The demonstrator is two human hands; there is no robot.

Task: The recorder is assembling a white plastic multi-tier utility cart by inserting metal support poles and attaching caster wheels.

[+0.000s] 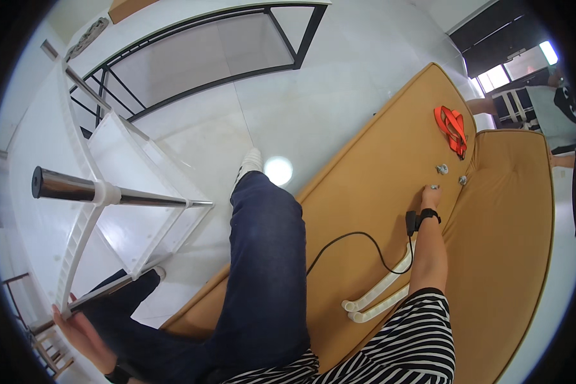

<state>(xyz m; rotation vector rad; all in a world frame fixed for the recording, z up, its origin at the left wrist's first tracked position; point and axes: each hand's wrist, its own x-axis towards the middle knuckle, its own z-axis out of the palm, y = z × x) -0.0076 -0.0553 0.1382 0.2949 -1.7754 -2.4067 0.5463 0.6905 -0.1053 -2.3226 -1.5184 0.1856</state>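
Note:
My left hand [83, 333] is at the lower left, with its fingers around the lower end of a white shelf rack [118, 169]. The rack has shiny metal tubes and white panels, and it leans by my left leg. One black-capped metal pole [70, 187] of it points toward me. On the tan sofa seat, my right hand [431, 197] is closed, with a small grey piece showing at its fingertips. Two similar small grey pieces, one nearer [442, 169] and one by the backrest [463, 180], lie just beyond it.
Two white curved strips [381, 288] lie on the tan sofa [358, 211] beside my right forearm. An orange strap [451, 131] is farther up the seat. A black cable [345, 237] runs from my right wrist. A black-framed table [205, 89] stands ahead; another person [534, 109] is at the far right.

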